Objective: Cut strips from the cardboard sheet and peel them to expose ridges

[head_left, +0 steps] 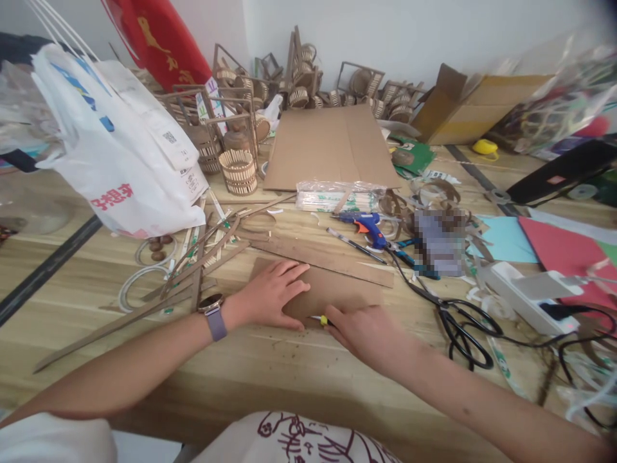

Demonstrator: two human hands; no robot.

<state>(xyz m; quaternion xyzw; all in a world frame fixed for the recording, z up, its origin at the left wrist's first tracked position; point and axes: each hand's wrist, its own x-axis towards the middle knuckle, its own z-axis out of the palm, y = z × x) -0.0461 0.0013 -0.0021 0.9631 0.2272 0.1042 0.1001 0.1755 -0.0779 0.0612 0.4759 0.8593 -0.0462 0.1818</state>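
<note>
A brown piece of cardboard (332, 289) lies flat on the wooden table in front of me. My left hand (277, 292) rests on its left part, fingers spread and pressing down; a watch is on that wrist. My right hand (359, 331) is closed around a small yellow utility knife (324, 319), whose blade points left at the cardboard near its front edge. Most of the knife is hidden in the hand. A narrow cardboard strip (322, 262) lies along the far edge of the piece. Small crumbs are scattered on the table before it.
To the right lie a blue glue gun (369, 225), a pen (354, 245), black scissors (460, 328) and a white power strip (525, 296). Cardboard strips (193, 276) and a white plastic bag (120, 148) are on the left. A large cardboard sheet (332, 145) and small wooden buckets (238, 172) stand behind.
</note>
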